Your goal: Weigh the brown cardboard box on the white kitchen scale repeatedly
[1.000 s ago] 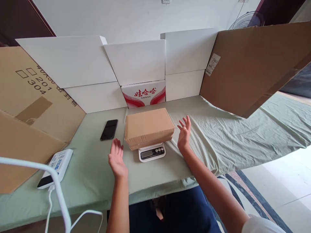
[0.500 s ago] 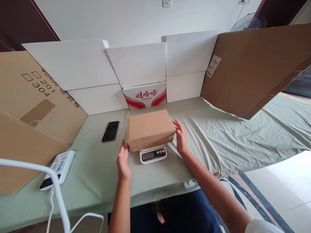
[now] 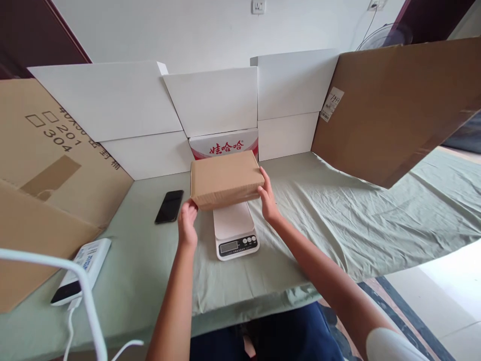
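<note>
A brown cardboard box [image 3: 227, 178] is held up between my two hands, above and behind a white kitchen scale [image 3: 235, 228]. My left hand [image 3: 187, 223] grips the box's near left corner, its fingertips partly hidden under the edge. On the right end, my right hand [image 3: 267, 196] is closed against the side, with fingers along the edge. The scale's platform shows below the box, and its display and buttons face me. Left of the box, a black smartphone [image 3: 169, 206] lies flat on the green cloth [image 3: 300, 215].
White panels [image 3: 214, 100] and a red-and-white carton [image 3: 225, 143] line the back. Large cardboard sheets stand at the left [image 3: 56, 165] and right [image 3: 391, 110]. A white power bank [image 3: 82, 268] with a cable lies at the left, behind a curved white tube [image 3: 88, 293].
Both hands have lifted the cardboard box off the scale and moved it up and back, uncovering much of the scale's platform. The fingers now close on the box.
</note>
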Available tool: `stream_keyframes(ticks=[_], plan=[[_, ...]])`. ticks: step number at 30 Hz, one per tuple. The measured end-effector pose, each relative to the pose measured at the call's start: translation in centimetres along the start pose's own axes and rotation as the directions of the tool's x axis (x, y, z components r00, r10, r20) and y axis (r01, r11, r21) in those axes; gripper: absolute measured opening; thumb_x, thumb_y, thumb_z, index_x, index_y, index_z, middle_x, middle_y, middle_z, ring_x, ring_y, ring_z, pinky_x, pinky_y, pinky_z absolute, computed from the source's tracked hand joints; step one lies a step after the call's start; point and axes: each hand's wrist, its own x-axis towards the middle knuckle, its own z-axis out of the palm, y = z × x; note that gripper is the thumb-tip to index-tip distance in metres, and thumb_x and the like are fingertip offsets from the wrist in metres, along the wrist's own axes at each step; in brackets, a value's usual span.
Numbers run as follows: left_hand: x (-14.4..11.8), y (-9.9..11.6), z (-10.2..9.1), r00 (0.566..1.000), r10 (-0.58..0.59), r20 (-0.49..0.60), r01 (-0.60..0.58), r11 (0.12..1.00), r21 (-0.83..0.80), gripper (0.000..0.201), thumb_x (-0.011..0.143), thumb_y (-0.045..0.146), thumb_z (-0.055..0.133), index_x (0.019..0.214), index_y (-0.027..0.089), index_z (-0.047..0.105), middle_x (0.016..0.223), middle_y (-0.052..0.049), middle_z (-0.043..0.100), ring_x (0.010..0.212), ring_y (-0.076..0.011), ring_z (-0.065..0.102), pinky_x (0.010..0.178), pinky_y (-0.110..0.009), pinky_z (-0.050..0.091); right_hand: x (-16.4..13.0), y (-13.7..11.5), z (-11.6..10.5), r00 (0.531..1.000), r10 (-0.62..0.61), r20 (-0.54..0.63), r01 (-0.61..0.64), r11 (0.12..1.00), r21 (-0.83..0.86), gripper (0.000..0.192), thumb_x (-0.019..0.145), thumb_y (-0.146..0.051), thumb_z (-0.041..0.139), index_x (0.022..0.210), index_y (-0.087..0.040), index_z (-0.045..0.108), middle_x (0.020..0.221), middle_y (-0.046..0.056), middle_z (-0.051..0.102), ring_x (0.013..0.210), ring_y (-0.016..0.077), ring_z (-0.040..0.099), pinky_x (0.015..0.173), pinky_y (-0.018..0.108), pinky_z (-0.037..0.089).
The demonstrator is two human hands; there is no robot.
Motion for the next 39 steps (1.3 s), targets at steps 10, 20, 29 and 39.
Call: stream_keyframes(ticks=[10, 20, 29, 39], plan=[[4.2, -5.1, 1.2, 0.989, -0.142, -0.044, 0.142, 0.99, -0.016, 0.08, 0.083, 0.079, 0.047, 0.134, 0.019, 0.062, 0.146, -0.022, 0.057, 0.141, -0.0297, 0.051, 0.117, -0.046, 0.036, 2.1, 6.4, 2.0, 0.993, 0.116, 0.024, -0.117, 0.993, 0.029, 0.073, 0.091, -0.055, 0.049, 0.157, -0.028, 0.03, 0.168, -0.002, 0.028, 0.159, 0.0246, 0.017, 0.132, 0.047, 0.011], [4.7, -4.7, 0.7, 0.981, -0.186, -0.061, 0.182, 0.981, -0.059, 0.077, 0.089, 0.075, 0.038, 0.14, 0.02, 0.058, 0.154, -0.019, 0.049, 0.145, -0.0272, 0.045, 0.12, -0.045, 0.031, 2.5, 6.7, 1.4, 0.99, 0.138, 0.014, -0.138, 0.986, 0.09, 0.078, 0.09, -0.058, 0.051, 0.158, -0.029, 0.025, 0.17, 0.0, 0.023, 0.159, 0.0225, 0.019, 0.131, 0.047, 0.017], [5.0, -4.2, -0.3, 0.976, -0.177, -0.129, 0.163, 0.98, -0.113, 0.078, 0.091, 0.075, 0.034, 0.143, 0.022, 0.056, 0.155, -0.019, 0.048, 0.146, -0.0252, 0.043, 0.119, -0.04, 0.032, 2.7, 7.6, 0.0, 0.952, 0.285, -0.111, -0.271, 0.954, 0.131, 0.076, 0.087, -0.056, 0.05, 0.157, -0.033, 0.029, 0.169, 0.0, 0.026, 0.158, 0.026, 0.022, 0.128, 0.052, 0.022], [5.1, -4.6, -0.1, 0.976, -0.191, -0.104, 0.184, 0.98, -0.073, 0.076, 0.093, 0.072, 0.029, 0.145, 0.021, 0.054, 0.155, -0.017, 0.048, 0.145, -0.025, 0.044, 0.12, -0.041, 0.031, 2.3, 6.8, 0.7, 0.979, 0.202, 0.018, -0.202, 0.976, 0.083, 0.07, 0.09, -0.055, 0.05, 0.154, -0.028, 0.037, 0.163, 0.004, 0.039, 0.153, 0.0281, 0.035, 0.126, 0.05, 0.027]])
